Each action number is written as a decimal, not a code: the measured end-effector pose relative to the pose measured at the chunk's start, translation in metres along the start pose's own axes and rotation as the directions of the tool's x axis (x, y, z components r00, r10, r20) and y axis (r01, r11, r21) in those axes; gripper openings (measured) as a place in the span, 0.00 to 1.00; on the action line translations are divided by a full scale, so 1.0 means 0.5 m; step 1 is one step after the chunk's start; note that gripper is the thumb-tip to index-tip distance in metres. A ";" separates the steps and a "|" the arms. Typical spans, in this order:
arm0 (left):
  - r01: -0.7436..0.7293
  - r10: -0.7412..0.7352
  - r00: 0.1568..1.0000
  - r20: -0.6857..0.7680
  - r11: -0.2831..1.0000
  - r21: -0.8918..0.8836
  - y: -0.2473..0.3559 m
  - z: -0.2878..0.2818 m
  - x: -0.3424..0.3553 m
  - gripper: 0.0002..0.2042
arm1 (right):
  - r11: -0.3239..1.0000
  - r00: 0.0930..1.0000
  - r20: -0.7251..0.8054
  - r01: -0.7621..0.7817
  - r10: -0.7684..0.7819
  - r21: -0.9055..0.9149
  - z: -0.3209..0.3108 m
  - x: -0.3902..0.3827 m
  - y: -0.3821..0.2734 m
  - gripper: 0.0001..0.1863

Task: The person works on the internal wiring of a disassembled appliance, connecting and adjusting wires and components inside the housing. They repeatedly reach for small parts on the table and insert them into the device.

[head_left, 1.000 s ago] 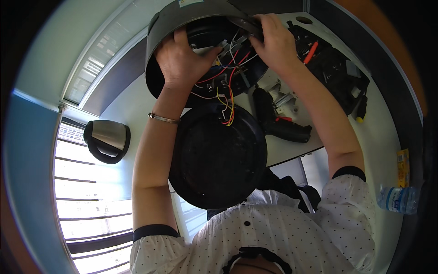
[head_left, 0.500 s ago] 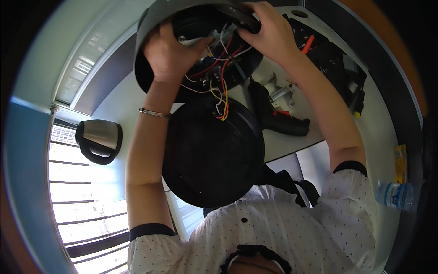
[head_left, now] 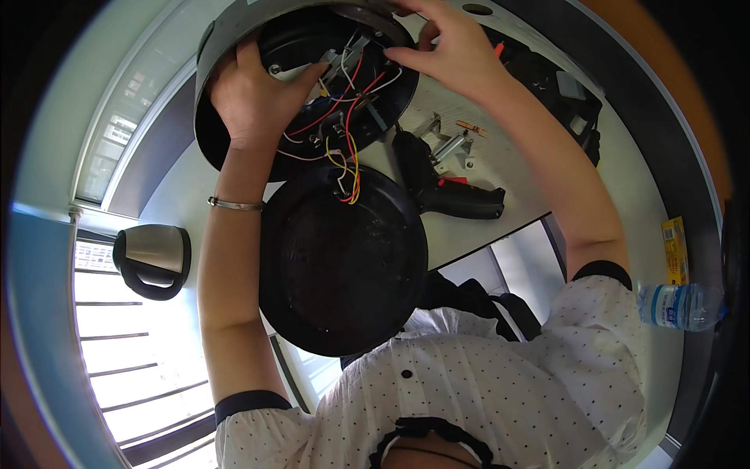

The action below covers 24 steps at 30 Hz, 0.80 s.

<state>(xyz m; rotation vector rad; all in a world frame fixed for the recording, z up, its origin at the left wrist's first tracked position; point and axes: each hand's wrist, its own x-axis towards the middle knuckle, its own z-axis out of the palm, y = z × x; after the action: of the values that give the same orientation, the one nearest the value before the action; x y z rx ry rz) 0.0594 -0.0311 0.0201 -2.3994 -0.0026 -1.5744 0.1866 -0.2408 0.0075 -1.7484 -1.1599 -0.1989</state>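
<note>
A round black appliance shell point(head_left: 367, 144) is tipped up at the top of the view, its hollow inside toward me. Red, white and yellow wires point(head_left: 353, 168) run from it to a round black pan point(head_left: 344, 266) just below, close to my body. My left hand point(head_left: 254, 102) reaches inside the shell's left part, index finger up along the wall and thumb by a pale fitting; its other fingers are hidden. Around the right rim closes my right hand point(head_left: 437, 47), thumb inside, fingers over the edge. Right of the pan lies a black pistol-shaped tool point(head_left: 449, 195) with a red trigger.
Metal brackets point(head_left: 449, 148) lie beyond the pistol-shaped tool. A black tool case point(head_left: 539, 74) is at the far right. A steel kettle point(head_left: 154, 262) stands left, near the window. By the right edge are a yellow box point(head_left: 674, 250) and a water bottle point(head_left: 680, 306).
The view has shifted, so most things sit further left. The shell has moved slightly left relative to the pan, both hands moving with it. More of the right hand's curled fingers shows.
</note>
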 end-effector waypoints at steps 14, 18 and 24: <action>-0.049 0.051 0.998 -0.033 0.997 0.058 0.010 0.001 0.004 0.36 | 0.848 0.857 0.433 -0.009 0.278 -0.529 -0.060 -0.121 0.064 0.12; -0.047 0.050 0.998 -0.028 0.994 0.100 0.015 -0.007 0.003 0.36 | 0.856 0.803 0.485 -0.061 0.348 -0.513 -0.059 -0.142 0.078 0.13; -0.058 0.061 0.997 -0.036 0.995 0.084 0.020 -0.005 0.005 0.36 | 0.871 0.727 0.562 -0.100 0.394 -0.482 -0.054 -0.179 0.067 0.15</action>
<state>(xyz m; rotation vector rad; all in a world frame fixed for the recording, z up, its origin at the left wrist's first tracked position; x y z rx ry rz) 0.0598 -0.0415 0.0210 -2.2851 0.0113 -1.5618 0.1744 -0.3185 -0.0531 -2.4614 -1.4045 0.3992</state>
